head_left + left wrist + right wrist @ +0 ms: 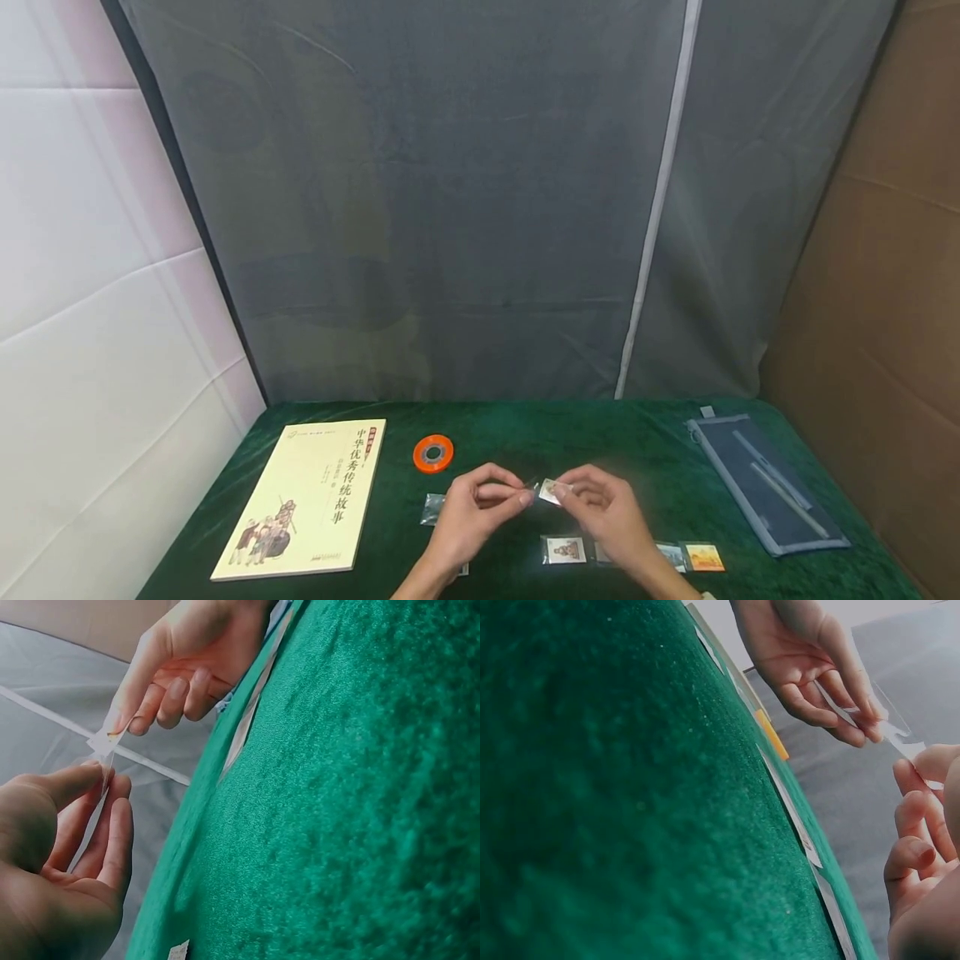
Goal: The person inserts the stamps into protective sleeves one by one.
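Above the green cloth, my left hand (472,517) pinches a small clear plastic sleeve (892,735) between thumb and fingers. My right hand (609,510) pinches a small stamp-like picture card (551,492) with a white border. In both wrist views the card's edge meets the sleeve's near end; how far it lies inside I cannot tell. Below the hands lies a sleeved picture card (565,550) with a figure on it. Right of my right wrist are a bluish card (672,556) and an orange-yellow card (706,557). Another clear sleeve (432,509) is partly hidden behind my left hand.
A cream book (307,500) with Chinese writing lies at the left. Near it is an orange ring (432,454) with a grey centre. A dark mesh pouch (768,483) with long thin items inside lies at the right. A grey curtain (450,208) hangs behind.
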`<state>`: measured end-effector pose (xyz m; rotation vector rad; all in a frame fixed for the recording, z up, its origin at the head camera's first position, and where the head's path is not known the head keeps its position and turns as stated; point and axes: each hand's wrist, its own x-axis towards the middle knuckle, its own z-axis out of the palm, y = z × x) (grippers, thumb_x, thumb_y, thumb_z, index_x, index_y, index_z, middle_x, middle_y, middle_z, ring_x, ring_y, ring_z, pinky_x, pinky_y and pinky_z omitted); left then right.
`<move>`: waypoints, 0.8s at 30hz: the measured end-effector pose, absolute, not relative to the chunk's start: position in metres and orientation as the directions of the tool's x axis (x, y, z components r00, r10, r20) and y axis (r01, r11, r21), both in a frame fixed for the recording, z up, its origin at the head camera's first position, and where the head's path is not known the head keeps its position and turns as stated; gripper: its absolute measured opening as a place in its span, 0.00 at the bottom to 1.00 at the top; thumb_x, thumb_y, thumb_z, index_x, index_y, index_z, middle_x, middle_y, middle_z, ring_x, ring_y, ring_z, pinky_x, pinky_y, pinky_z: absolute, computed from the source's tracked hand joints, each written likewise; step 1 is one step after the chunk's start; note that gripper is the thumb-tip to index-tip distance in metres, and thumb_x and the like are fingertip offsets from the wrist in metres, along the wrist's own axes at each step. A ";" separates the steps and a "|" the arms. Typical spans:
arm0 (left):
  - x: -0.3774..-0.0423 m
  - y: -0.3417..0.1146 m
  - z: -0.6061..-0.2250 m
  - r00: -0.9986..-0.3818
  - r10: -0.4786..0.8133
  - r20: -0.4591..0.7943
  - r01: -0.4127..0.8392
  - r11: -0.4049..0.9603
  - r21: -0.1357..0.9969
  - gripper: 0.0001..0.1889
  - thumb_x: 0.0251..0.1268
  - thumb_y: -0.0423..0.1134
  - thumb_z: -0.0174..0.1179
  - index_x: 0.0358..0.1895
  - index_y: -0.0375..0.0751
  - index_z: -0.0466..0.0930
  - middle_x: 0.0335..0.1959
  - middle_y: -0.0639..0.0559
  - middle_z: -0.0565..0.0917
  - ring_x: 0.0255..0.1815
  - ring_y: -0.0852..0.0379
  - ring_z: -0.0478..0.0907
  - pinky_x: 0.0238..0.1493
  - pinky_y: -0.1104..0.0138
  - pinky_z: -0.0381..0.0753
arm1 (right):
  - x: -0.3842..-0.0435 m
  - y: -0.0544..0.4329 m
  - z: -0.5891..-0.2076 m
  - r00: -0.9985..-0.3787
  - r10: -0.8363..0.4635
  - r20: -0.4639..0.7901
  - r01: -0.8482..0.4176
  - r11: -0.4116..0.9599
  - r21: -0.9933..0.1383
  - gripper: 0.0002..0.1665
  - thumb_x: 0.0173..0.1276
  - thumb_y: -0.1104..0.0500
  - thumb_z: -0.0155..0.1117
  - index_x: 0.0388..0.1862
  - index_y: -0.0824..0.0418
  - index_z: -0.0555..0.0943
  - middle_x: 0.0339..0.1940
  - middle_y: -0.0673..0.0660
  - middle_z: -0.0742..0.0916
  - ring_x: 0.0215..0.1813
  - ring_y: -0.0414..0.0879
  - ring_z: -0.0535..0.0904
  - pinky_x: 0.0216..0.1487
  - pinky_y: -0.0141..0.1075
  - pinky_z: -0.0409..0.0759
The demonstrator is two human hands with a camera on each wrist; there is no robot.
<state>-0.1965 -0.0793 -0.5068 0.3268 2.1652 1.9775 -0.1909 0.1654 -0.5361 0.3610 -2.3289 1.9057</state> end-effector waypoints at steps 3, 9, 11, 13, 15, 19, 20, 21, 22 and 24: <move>-0.196 -0.079 -0.507 -0.956 0.294 0.004 0.034 0.094 0.995 0.17 0.67 0.47 0.78 0.50 0.40 0.87 0.43 0.49 0.96 0.46 0.56 0.93 0.51 0.67 0.89 | -0.191 0.165 -0.537 -0.966 -0.135 0.222 -0.245 0.187 -0.951 0.04 0.76 0.56 0.74 0.47 0.51 0.88 0.39 0.53 0.94 0.31 0.54 0.88 0.39 0.36 0.86; -0.194 -0.078 -0.506 -0.953 0.303 0.021 0.052 0.094 0.994 0.16 0.68 0.44 0.77 0.50 0.38 0.87 0.43 0.47 0.96 0.45 0.57 0.93 0.49 0.68 0.89 | -0.189 0.163 -0.536 -0.965 -0.162 0.204 -0.233 0.186 -0.954 0.06 0.74 0.56 0.76 0.47 0.51 0.88 0.35 0.53 0.94 0.30 0.49 0.87 0.37 0.35 0.86; -0.194 -0.078 -0.506 -0.953 0.303 0.026 0.055 0.088 0.995 0.16 0.68 0.43 0.77 0.50 0.38 0.87 0.43 0.46 0.96 0.45 0.57 0.93 0.49 0.68 0.90 | -0.188 0.162 -0.536 -0.965 -0.164 0.205 -0.235 0.190 -0.953 0.07 0.73 0.56 0.77 0.48 0.51 0.88 0.32 0.53 0.93 0.28 0.45 0.85 0.34 0.35 0.84; -0.193 -0.077 -0.505 -0.953 0.301 0.030 0.057 0.080 0.995 0.15 0.67 0.42 0.78 0.50 0.37 0.88 0.43 0.45 0.95 0.44 0.57 0.93 0.48 0.69 0.90 | -0.188 0.162 -0.535 -0.964 -0.169 0.205 -0.236 0.192 -0.953 0.09 0.73 0.56 0.77 0.49 0.51 0.88 0.31 0.53 0.93 0.27 0.41 0.83 0.33 0.34 0.83; -0.192 -0.076 -0.504 -0.954 0.299 0.028 0.053 0.078 0.996 0.15 0.66 0.42 0.78 0.49 0.38 0.88 0.43 0.45 0.95 0.44 0.57 0.93 0.48 0.69 0.90 | -0.187 0.161 -0.535 -0.962 -0.178 0.208 -0.242 0.197 -0.950 0.10 0.73 0.56 0.77 0.50 0.51 0.87 0.30 0.52 0.92 0.25 0.37 0.81 0.31 0.34 0.82; -0.191 -0.075 -0.504 -0.955 0.296 0.021 0.054 0.101 0.993 0.15 0.66 0.43 0.79 0.49 0.40 0.89 0.41 0.47 0.95 0.44 0.56 0.92 0.48 0.70 0.90 | -0.185 0.161 -0.533 -0.958 -0.202 0.203 -0.243 0.201 -0.949 0.11 0.73 0.56 0.77 0.51 0.52 0.87 0.29 0.51 0.92 0.25 0.35 0.80 0.29 0.33 0.81; -0.191 -0.075 -0.504 -0.955 0.296 0.018 0.053 0.107 0.993 0.15 0.66 0.44 0.79 0.48 0.40 0.89 0.41 0.47 0.95 0.44 0.56 0.92 0.48 0.70 0.90 | -0.185 0.161 -0.533 -0.958 -0.205 0.201 -0.243 0.203 -0.949 0.11 0.73 0.56 0.77 0.52 0.52 0.87 0.29 0.51 0.92 0.25 0.35 0.80 0.29 0.33 0.81; -0.191 -0.075 -0.504 -0.955 0.297 0.017 0.053 0.111 0.992 0.15 0.66 0.44 0.79 0.48 0.41 0.89 0.41 0.48 0.95 0.44 0.56 0.92 0.48 0.70 0.90 | -0.185 0.160 -0.533 -0.957 -0.208 0.202 -0.244 0.203 -0.948 0.12 0.73 0.56 0.77 0.52 0.52 0.86 0.29 0.51 0.92 0.24 0.36 0.80 0.29 0.33 0.81; -0.191 -0.075 -0.505 -0.954 0.298 0.018 0.054 0.113 0.992 0.15 0.66 0.45 0.79 0.48 0.41 0.89 0.40 0.48 0.95 0.44 0.56 0.92 0.47 0.70 0.90 | -0.185 0.160 -0.533 -0.956 -0.209 0.205 -0.247 0.204 -0.947 0.12 0.73 0.56 0.77 0.52 0.51 0.86 0.29 0.51 0.92 0.24 0.36 0.80 0.28 0.33 0.80; -0.192 -0.074 -0.507 -0.956 0.294 0.018 0.054 0.114 0.992 0.15 0.66 0.45 0.79 0.48 0.42 0.89 0.40 0.48 0.95 0.43 0.56 0.92 0.47 0.70 0.90 | -0.185 0.160 -0.534 -0.950 -0.215 0.227 -0.271 0.202 -0.941 0.11 0.74 0.57 0.76 0.52 0.53 0.86 0.30 0.53 0.92 0.25 0.38 0.82 0.29 0.33 0.81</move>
